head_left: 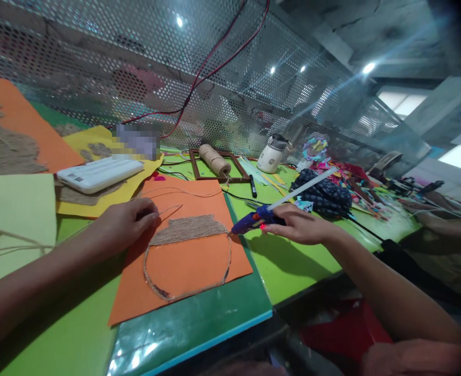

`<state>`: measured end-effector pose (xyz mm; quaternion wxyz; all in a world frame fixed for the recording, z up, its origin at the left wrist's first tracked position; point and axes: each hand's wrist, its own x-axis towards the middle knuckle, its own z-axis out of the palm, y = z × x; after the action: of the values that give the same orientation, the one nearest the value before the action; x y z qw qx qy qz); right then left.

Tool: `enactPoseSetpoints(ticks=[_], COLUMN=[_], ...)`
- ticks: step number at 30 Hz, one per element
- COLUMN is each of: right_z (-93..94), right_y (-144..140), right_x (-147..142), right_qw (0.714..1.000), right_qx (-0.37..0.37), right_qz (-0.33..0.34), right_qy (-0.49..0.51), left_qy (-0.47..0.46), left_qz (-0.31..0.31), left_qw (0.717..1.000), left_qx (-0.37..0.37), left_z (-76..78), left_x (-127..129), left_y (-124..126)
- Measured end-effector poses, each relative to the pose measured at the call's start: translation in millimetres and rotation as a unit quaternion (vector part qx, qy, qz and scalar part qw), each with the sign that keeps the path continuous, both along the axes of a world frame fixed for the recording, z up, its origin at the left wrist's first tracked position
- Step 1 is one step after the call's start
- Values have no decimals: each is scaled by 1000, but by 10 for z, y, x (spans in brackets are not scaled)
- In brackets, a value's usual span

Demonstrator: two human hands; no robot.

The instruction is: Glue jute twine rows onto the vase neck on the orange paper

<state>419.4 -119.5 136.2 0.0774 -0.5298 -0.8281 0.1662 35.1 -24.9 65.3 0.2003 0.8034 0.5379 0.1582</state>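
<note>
My right hand (298,223) is wrapped round a blue glue gun (249,221) with a long white glue stick (304,189) poking out of its back. Its nozzle meets the right end of a band of jute twine (189,230) stuck on an orange sheet (191,263). Below the band, a twine outline forms a rounded pot shape. At the sheet's left edge, my left hand (130,222) has its fingers curled together, pinching a loose strand of twine (170,211). The orange sheet rests on a glossy green folder (199,318).
Behind the sheet lie a twine spool (214,160), a brown frame (194,166) and a black marker (252,186). A white power bank (99,173) rests on yellow paper at left. A bottle (271,153) and dark cloth (321,192) stand right. Another person's arm (445,225) reaches in.
</note>
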Motion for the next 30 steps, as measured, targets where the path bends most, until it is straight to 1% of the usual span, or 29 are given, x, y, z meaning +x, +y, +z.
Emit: enactPoseSetpoints(ticks=[2,5,8,9,11,14,16,18,20,23,25,27,30], right_z=[45,52,-64,-120,-236,-383,-465,-543,-614,-686,-696,-678,-640], right_y=[-28,-61,23,91,287,676,950,1193,1372,1491,1474,1394,1178], right_x=[52,158,251,267,265,195,132,76,36,19,35,52,0], right_qw=[1000,997,985,976,965,951,945,944,946,954,959,962,960], right_qx=[0,24,117,166,215,266,283,281,272,250,238,237,261], right_qz=[-4,-48,-105,-125,-140,-156,-167,-170,-167,-148,-133,-119,-103], right_qy=[23,51,75,68,56,31,5,-25,-52,-75,-75,-64,-29], left_qy=[-13,-31,-41,-44,-54,-65,-65,-61,-64,-84,-92,-104,-135], left_qz=[3,5,14,16,13,11,15,16,12,5,3,-10,-69], left_qw=[1000,999,999,999,998,997,996,997,996,994,994,992,983], left_qx=[11,17,19,23,34,49,51,50,55,64,65,68,101], left_z=[-18,-58,-122,-151,-215,-303,-322,-296,-232,-111,-39,13,30], left_x=[-12,-26,-37,-42,-57,-83,-88,-76,-50,5,51,103,182], left_y=[-2,10,62,85,136,197,214,203,158,37,-62,-155,-256])
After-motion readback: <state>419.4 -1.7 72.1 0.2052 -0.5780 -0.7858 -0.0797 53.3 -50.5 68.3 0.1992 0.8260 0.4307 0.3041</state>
